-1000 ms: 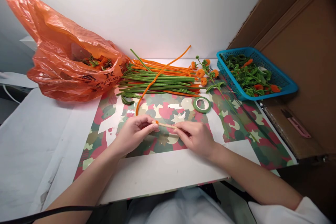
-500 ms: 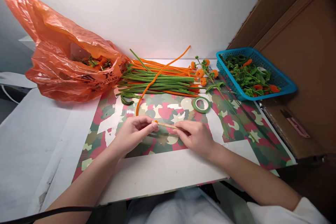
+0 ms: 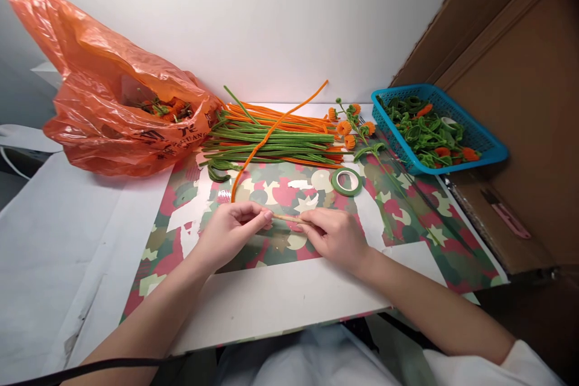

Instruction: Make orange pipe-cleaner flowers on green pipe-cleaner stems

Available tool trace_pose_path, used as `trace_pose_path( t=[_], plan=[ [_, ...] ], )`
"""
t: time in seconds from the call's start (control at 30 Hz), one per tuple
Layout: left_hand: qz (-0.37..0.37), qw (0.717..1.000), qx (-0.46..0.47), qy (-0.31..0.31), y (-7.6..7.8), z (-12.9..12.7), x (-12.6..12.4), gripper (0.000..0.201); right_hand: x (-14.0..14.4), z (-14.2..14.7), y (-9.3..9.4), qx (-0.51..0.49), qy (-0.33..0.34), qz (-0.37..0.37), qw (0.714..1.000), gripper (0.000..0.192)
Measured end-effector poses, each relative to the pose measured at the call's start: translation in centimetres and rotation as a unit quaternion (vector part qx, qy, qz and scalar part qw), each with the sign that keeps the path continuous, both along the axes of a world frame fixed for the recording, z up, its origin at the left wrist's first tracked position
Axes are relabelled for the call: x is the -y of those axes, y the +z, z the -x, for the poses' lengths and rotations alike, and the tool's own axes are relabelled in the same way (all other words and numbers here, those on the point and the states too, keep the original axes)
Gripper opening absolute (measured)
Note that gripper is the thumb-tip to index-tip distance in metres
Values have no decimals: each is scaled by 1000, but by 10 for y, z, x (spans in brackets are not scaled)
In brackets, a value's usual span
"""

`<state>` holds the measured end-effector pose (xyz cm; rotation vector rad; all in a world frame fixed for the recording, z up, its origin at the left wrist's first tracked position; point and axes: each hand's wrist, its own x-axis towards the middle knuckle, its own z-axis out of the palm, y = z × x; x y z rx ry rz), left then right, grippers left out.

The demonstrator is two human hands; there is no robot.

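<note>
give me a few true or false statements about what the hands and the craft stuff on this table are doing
1. Both hands, the left hand and the right hand, pinch a thin wooden stick. True.
2. The orange pipe cleaner runs from the left hand's fingertips up over the pile of stems. True.
3. The green tape roll sits inside the blue basket. False: it lies flat on the patterned mat, left of the basket.
4. The orange plastic bag is at the right of the table. False: it lies at the left.
5. The blue basket holds green and orange pieces. True.
</note>
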<state>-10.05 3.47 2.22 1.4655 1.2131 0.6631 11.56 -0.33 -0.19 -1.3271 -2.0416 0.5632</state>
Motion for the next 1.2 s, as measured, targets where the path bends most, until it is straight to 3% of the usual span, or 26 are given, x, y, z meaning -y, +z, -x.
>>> trace_pose_path(
  t=[0.43,0.57,0.63,0.7,0.8,0.9,1.0,1.1,1.17,1.2],
  plan=[
    [-58,998,-29,-18,-3,-1,4,33,-1,0,-2,9,-15,-25,1000,21],
    [-160,984,-73,-25,-2,-1,4,25,-3,-2,1,-42,-7,-5,999,17],
    [-253,963,-88,-40,-2,1,4,17,-7,-7,6,-82,17,71,994,12],
    [-359,926,-86,-74,-2,2,5,9,-12,-14,14,-143,56,202,967,17],
    [-466,870,-76,-138,1,2,13,8,-20,-22,24,-260,124,402,869,37],
    [-502,842,-70,-185,3,-4,25,13,-24,-20,26,-331,152,510,780,44],
    [-536,811,-64,-227,2,-11,35,18,-19,-5,21,-368,169,554,728,38],
    [-571,779,-77,-248,-4,-17,39,15,-11,13,13,-418,195,550,696,38],
    [-597,760,-92,-238,-9,-20,38,11,-9,19,10,-444,196,532,693,39],
    [-614,750,-96,-224,-11,-21,38,9,-10,21,10,-452,192,511,705,39]
  ],
)
